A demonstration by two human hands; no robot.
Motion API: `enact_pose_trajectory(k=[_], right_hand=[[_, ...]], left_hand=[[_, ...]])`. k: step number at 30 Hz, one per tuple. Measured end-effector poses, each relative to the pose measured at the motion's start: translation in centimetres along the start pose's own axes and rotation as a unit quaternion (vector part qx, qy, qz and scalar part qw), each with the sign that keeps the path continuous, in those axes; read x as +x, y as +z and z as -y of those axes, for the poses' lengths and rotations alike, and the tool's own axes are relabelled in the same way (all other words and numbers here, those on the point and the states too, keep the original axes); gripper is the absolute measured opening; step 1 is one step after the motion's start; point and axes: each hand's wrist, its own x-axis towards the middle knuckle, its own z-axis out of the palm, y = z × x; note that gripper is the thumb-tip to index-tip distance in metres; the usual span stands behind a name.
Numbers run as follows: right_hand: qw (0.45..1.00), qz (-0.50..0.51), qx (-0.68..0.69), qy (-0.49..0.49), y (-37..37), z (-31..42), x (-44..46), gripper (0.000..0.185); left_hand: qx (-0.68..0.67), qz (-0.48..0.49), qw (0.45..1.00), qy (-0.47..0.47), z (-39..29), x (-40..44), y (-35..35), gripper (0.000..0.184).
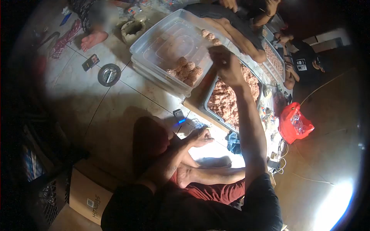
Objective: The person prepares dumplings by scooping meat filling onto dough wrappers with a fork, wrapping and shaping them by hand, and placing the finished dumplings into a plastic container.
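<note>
My right hand [228, 68] is stretched out over the near edge between a clear plastic box and a dark tray [206, 103]. Its fingers are curled and in shadow; whatever they hold is hidden. Pinkish, crumbly, mince-like mass [225, 101] fills the tray below my wrist. Inside the clear plastic box [162, 40], several rough balls [187, 72] of a similar mass lie in the near corner, and more balls [210, 36] sit along its right side. My left hand [201, 138] rests over my crossed legs, fingers curled; I cannot make out anything in it.
Left on the tiles are an ashtray [109, 74], a cigarette pack [90, 62] and a clay pot [133, 30]. A small device with a blue light [179, 115] lies nearby. Red plastic bag [296, 122] and cables [284, 156] lie right. Other people sit around another tray [273, 57].
</note>
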Motion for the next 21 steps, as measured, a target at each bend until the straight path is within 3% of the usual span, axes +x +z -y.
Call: enact_pose_trajectory(k=[1,3,7,8,9,11,12,13,15,17,19,20,21], right_hand=[[0.998,-0.046,0.031,-0.042,-1.8,-0.6,-2.6,0.027],[0.988,-0.105,0.046,0.107,-5.3,3.3,-8.8,0.033],[0.941,-0.243,0.078,0.223,-10.5,1.2,-22.4,0.05],[0.918,-0.292,0.093,0.25,-11.4,0.1,-25.8,0.052],[0.911,-0.323,0.113,0.232,-12.2,-0.7,-28.7,0.045],[0.893,-0.373,0.008,0.251,-12.6,-0.9,-33.0,0.038],[0.897,-0.364,0.011,0.25,-12.9,-3.4,-36.3,0.04],[0.871,-0.36,0.028,0.333,-12.8,-4.0,-38.1,0.036],[0.835,-0.304,0.027,0.458,-12.3,-8.4,-41.5,0.035],[0.827,-0.334,-0.074,0.446,-8.2,-17.2,-45.1,0.045],[0.79,-0.263,-0.121,0.54,-5.6,-16.0,-43.3,0.053],[0.776,-0.24,-0.129,0.569,-3.6,-15.5,-42.3,0.056],[0.71,-0.242,-0.291,0.593,-0.1,-16.0,-41.9,0.051]], left_hand=[[-0.023,-0.009,1.0,-0.004,0.0,0.0,-0.3,0.034],[-0.023,0.017,1.0,0.012,-0.8,-0.1,-1.2,0.032],[0.046,0.025,0.997,0.063,0.8,1.0,-0.8,0.032],[0.008,0.0,0.999,0.031,0.2,0.2,-0.4,0.031],[-0.028,-0.027,0.999,-0.003,-0.4,-0.5,-0.3,0.03],[-0.039,-0.032,0.999,-0.007,4.7,1.6,1.3,0.027],[0.094,-0.101,0.985,0.098,5.9,1.8,1.4,0.024],[0.007,0.018,1.0,-0.022,-0.5,-0.6,-0.2,0.025],[0.0,0.037,0.999,0.026,0.8,-0.4,-0.2,0.027],[0.024,0.055,0.998,-0.001,0.6,-0.5,-0.2,0.032],[-0.09,0.033,0.994,-0.045,-0.1,-1.0,-0.2,0.036],[-0.13,0.037,0.989,-0.065,-2.4,-2.2,0.0,0.058],[-0.111,0.037,0.991,-0.066,-3.5,-2.4,0.5,0.058]])
